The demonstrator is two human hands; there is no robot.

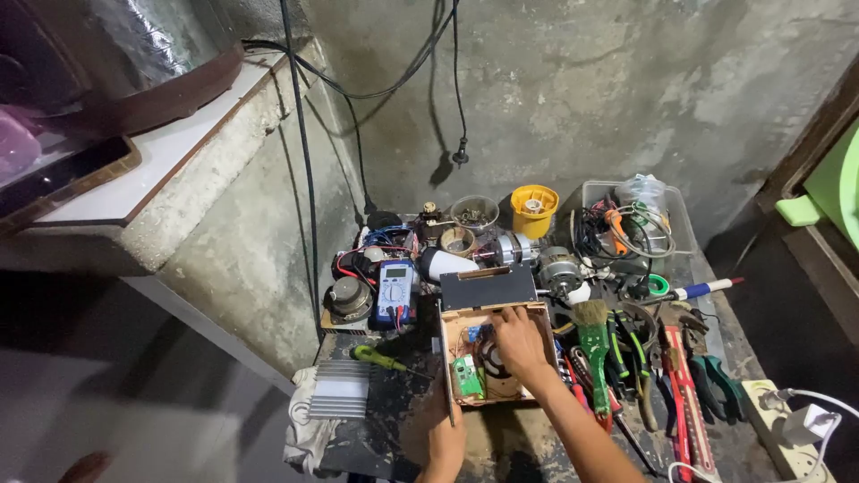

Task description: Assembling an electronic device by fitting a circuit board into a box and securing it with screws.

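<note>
Low in the middle of the frame, our right hand (517, 344) reaches into an open wooden box (495, 353), fingers curled down among the parts inside; we cannot tell whether they pinch anything, because the back of the hand hides the fingertips. Our left hand (441, 438) rests at the bottom edge of the frame, just below the box's lower left corner, and whether it grips the box or only braces against it is not clear.

Inside the box, left of the right hand, sits a small green circuit board (467, 376), with blue and red wiring above it.

We judge the main risk to be a wire tugged loose or the board knocked, since the fingers work blind in a tight space. The box could also slide if the left hand lets go.

To the right of the box lie a green-handled brush (592, 344) and a crowd of pliers (711, 385); a moving forearm could sweep them off. To the left lie a green screwdriver (380, 359) and, higher, a blue multimeter (395, 293). A white power strip (787, 429) sits at the lower right corner, a shock hazard if loose leads reach it.
</note>
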